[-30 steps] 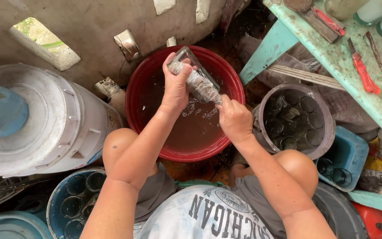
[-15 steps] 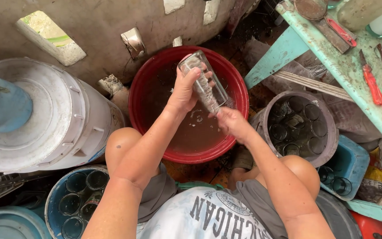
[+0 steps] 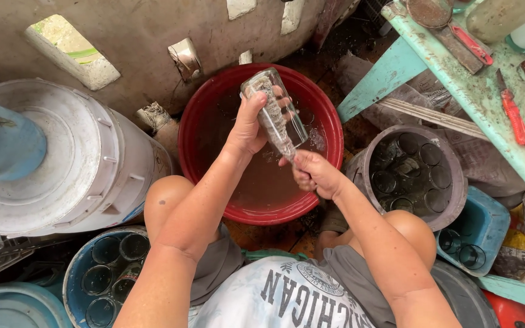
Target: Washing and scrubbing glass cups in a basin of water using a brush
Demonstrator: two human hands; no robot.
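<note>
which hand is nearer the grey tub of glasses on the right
Right. The right hand grips the lower end of the clear glass jar just beside the grey tub's rim. The left hand holds the jar higher up, farther off, over the red basin.

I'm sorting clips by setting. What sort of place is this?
Probably a rough backyard or workshop washing corner. The left hand holds a glass over a red basin of murky water, by a bucket of glasses and a worn workbench with tools.
</note>
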